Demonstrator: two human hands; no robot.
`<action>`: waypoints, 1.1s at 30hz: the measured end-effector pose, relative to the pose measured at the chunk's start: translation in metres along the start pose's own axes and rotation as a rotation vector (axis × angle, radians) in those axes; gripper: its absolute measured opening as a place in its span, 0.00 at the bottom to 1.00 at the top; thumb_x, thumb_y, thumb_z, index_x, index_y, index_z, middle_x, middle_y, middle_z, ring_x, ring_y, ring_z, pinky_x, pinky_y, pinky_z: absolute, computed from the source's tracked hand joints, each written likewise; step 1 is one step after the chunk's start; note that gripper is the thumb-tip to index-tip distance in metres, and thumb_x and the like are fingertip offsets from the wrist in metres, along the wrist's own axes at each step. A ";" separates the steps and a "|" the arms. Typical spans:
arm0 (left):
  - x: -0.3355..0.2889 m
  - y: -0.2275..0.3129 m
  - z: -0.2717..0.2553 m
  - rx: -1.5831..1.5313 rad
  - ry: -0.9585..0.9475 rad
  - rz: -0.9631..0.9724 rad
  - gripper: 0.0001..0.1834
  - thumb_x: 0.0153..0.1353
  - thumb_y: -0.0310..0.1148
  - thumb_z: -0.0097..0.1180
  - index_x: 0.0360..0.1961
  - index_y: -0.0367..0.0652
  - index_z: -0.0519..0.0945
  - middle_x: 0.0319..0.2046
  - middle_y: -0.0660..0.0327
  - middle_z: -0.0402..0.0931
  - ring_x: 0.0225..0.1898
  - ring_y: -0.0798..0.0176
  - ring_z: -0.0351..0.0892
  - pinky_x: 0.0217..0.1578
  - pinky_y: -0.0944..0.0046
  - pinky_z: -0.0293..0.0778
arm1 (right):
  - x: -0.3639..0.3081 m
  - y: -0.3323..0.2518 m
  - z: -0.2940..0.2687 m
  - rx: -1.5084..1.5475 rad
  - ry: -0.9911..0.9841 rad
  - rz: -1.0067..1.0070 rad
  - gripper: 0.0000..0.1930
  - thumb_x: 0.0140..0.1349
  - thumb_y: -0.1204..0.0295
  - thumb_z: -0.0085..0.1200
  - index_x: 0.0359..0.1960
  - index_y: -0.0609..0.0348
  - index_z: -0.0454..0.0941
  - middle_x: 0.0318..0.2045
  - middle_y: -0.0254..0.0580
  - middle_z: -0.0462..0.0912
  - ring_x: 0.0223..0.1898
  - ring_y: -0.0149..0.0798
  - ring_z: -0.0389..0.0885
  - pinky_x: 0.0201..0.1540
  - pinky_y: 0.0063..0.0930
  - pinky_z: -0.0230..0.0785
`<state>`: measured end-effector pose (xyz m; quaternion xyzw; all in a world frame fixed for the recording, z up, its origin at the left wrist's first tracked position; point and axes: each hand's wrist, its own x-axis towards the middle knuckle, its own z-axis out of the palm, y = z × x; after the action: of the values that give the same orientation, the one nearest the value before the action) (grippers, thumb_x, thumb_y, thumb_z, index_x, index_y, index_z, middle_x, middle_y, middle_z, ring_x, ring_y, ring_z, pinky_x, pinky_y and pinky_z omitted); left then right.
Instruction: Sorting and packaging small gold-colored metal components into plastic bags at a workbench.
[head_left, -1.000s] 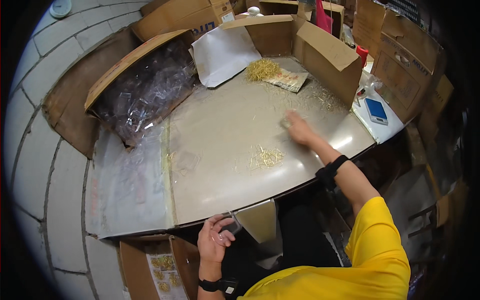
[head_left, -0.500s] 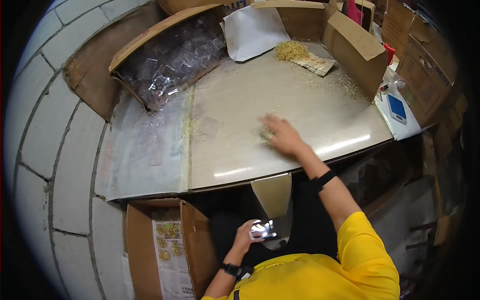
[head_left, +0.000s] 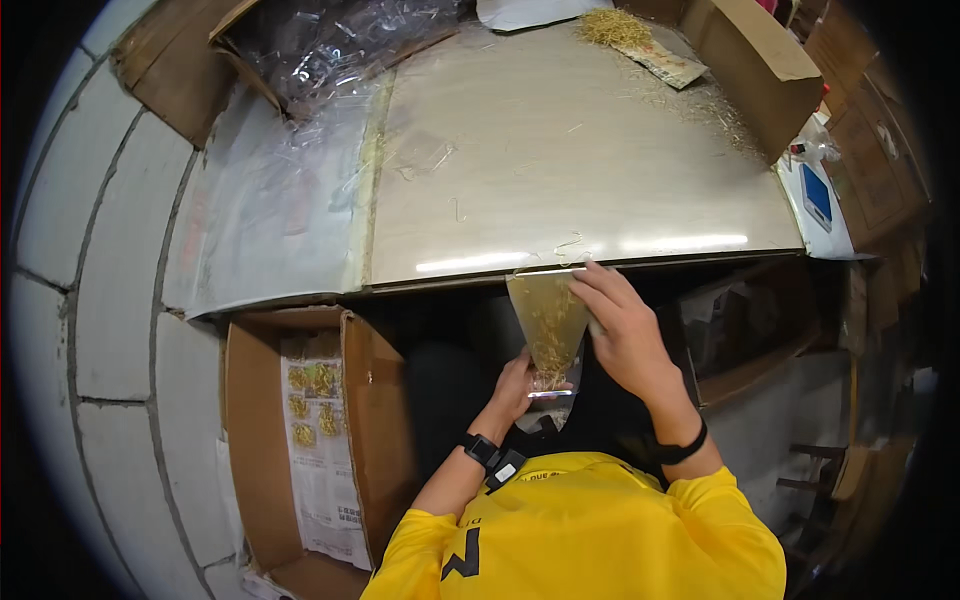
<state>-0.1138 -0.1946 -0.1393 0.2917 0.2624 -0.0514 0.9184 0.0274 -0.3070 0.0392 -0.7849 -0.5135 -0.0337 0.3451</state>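
My left hand (head_left: pixel 514 388) is closed round a small clear plastic box (head_left: pixel 549 393), held low in front of my body. The box sits at the narrow lower end of a tapered chute (head_left: pixel 528 292) that slopes down from the table's front edge. Thin gold-coloured wire pieces (head_left: pixel 553 335) lie along the chute and gather toward the box. My right hand (head_left: pixel 622 325), fingers stretched out, is at the chute's upper right rim by the table edge. A few gold wires (head_left: pixel 572 246) rest on the table just above the chute. How full the box is cannot be made out.
A carton of clear plastic boxes (head_left: pixel 345 45) lies tipped at the back left of the table (head_left: pixel 480 180). A gold wire heap (head_left: pixel 612 27) is at the back right, near a blue scale (head_left: pixel 816 193). An open carton (head_left: pixel 378 430) at lower left holds several gold-filled packs (head_left: pixel 320 378).
My right hand has come from the tabletop down to the chute. Gold wires now lie in the chute, and my left hand has brought the box up to its lower end. The view has tilted down.
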 end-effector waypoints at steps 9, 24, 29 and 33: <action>0.002 -0.018 -0.026 0.067 0.034 -0.005 0.27 0.70 0.50 0.36 0.53 0.34 0.70 0.44 0.52 0.78 0.39 0.58 0.83 0.28 0.58 0.82 | -0.072 0.010 0.000 0.197 -0.230 0.181 0.16 0.52 0.87 0.52 0.44 0.64 0.77 0.43 0.51 0.80 0.45 0.54 0.78 0.46 0.36 0.73; 0.016 -0.031 -0.059 0.117 0.130 0.029 0.17 0.59 0.23 0.48 0.50 0.28 0.69 0.37 0.49 0.77 0.32 0.49 0.82 0.22 0.52 0.83 | 0.072 0.279 -0.151 -0.446 0.071 0.591 0.26 0.59 0.64 0.49 0.60 0.59 0.66 0.60 0.57 0.67 0.62 0.54 0.65 0.63 0.37 0.58; 0.033 -0.036 -0.066 0.221 0.139 -0.029 0.19 0.58 0.24 0.50 0.51 0.29 0.70 0.41 0.48 0.77 0.36 0.49 0.82 0.23 0.52 0.83 | 0.124 0.330 -0.179 -0.449 -0.349 0.964 0.35 0.65 0.49 0.40 0.64 0.66 0.58 0.63 0.68 0.59 0.66 0.60 0.56 0.68 0.41 0.49; 0.022 -0.022 -0.048 0.016 0.168 0.035 0.20 0.63 0.36 0.47 0.49 0.31 0.72 0.42 0.50 0.77 0.37 0.52 0.82 0.24 0.54 0.82 | 0.150 0.237 -0.089 -0.554 -0.552 0.729 0.37 0.66 0.51 0.38 0.64 0.74 0.54 0.65 0.69 0.53 0.66 0.68 0.51 0.68 0.51 0.45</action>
<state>-0.1219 -0.1843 -0.1956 0.3067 0.3330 -0.0128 0.8916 0.3216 -0.2966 0.0474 -0.9538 -0.2509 0.1616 -0.0337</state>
